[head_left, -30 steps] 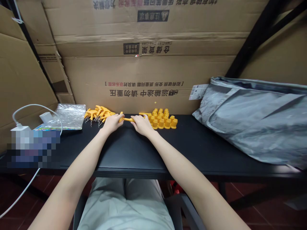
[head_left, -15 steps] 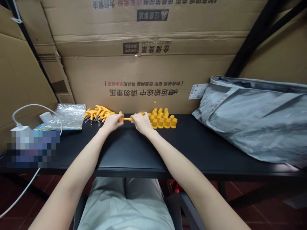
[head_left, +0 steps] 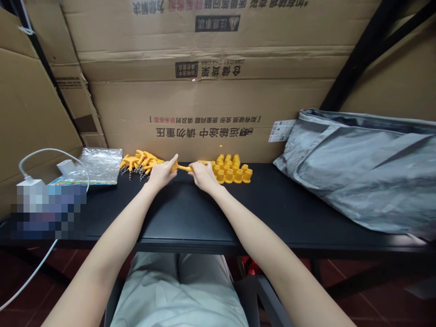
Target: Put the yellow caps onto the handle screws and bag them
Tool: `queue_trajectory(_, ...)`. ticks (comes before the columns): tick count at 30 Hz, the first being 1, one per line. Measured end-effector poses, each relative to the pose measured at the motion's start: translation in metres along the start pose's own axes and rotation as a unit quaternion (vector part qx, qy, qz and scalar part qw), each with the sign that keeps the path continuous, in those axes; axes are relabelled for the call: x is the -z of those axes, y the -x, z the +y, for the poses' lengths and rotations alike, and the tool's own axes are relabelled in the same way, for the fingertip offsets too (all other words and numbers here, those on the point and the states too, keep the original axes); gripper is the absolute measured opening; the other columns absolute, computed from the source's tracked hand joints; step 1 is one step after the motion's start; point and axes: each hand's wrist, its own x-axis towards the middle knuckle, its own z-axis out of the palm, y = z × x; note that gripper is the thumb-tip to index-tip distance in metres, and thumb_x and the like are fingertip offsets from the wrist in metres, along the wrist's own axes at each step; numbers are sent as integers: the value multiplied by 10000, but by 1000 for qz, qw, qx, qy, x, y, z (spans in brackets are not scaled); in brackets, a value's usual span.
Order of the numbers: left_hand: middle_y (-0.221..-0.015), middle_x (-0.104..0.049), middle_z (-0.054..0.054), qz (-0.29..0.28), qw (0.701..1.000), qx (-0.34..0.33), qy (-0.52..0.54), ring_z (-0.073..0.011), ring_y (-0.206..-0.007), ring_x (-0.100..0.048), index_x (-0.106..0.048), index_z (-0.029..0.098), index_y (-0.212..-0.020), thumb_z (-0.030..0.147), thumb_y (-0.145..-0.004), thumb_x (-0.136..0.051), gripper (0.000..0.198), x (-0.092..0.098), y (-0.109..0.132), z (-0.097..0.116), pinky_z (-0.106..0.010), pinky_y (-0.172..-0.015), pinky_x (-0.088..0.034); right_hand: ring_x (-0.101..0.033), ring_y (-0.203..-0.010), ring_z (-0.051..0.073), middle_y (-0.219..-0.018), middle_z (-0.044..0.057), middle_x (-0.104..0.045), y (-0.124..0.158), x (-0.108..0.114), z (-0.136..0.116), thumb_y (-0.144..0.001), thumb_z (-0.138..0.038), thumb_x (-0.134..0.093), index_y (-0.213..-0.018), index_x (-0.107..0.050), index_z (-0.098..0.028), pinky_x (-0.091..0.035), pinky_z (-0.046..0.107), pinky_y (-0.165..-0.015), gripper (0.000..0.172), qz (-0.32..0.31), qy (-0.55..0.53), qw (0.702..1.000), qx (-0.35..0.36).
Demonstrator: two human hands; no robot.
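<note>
A yellow plastic corkscrew piece with a ridged rod (head_left: 184,168) spans the gap between my two hands, just above the black table. My left hand (head_left: 162,174) is closed round its thicker handle end, thumb pointing up. On the rod's other end my right hand (head_left: 205,176) is closed, and its fingers hide what lies inside. Left of my left hand lies a heap of yellow corkscrew handles (head_left: 138,159), several with metal spirals sticking out. Close to the right of my right hand stand several yellow cup-shaped caps (head_left: 235,170) in rows.
A large cardboard sheet (head_left: 204,100) rises behind the black table (head_left: 190,213). Clear plastic wrap (head_left: 100,164), a white charger (head_left: 30,188) and its cable are at the left. A grey bag (head_left: 354,168) occupies the right side.
My left thumb has turned upward around the handle. My right hand has shifted very slightly right, and the ridged rod still joins both hands.
</note>
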Motion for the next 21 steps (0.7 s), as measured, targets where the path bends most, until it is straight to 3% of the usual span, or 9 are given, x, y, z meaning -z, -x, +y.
queue_trajectory(8, -935, -732, -97, -40, 999, 5, 19, -218, -876, -689, -433, 130, -1391, 236, -779, -573, 637, -2, -3, -8, -285, -811, -503, -541, -951, 240, -1024, 116, -650, -3, 2, -7, -958, -191, -416, -1036, -557, -148, -231, 356, -813, 167, -11, 38, 999, 29)
queue_trajectory(21, -875, -723, -77, -56, 992, 44, 108, -203, -817, -676, -536, 107, -1289, 212, -706, -603, 596, -8, -2, -16, -278, -777, -502, -532, -979, 251, -1041, 124, -653, -3, 0, -14, -964, -179, -386, -1057, -578, -152, -239, 402, -898, 215, -16, 64, 997, 48)
